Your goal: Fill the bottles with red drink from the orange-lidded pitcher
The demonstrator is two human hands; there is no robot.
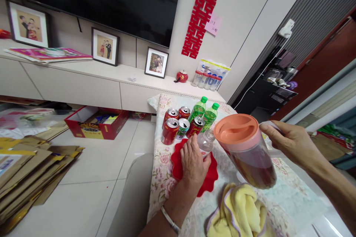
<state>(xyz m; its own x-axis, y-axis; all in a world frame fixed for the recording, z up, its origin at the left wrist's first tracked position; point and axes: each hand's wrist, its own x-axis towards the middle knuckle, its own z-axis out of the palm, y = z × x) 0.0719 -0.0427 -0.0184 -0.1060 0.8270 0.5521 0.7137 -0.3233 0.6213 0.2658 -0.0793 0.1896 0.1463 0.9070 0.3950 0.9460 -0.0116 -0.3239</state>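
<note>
My left hand [194, 161] is wrapped round a clear plastic bottle [206, 140] with an uncapped neck. The bottle stands over a red scalloped mat [210, 179]. In my right hand [289, 142] is the handle of a clear pitcher [250, 163] with an orange lid [236, 129]. The pitcher tilts toward the bottle, its lid edge close beside the bottle mouth. Brown liquid lies in the lower part of the pitcher; I cannot tell whether any flows out. A yellow cloth [240, 211] lies crumpled below the pitcher.
Several opened drink cans [170, 131] and two green-capped bottles [198, 109] stand just behind the mat on the flowered tablecloth [164, 177]. A red box [96, 126] and flattened cardboard [30, 174] lie on the floor to the left. Glass jars [205, 80] stand on the cabinet.
</note>
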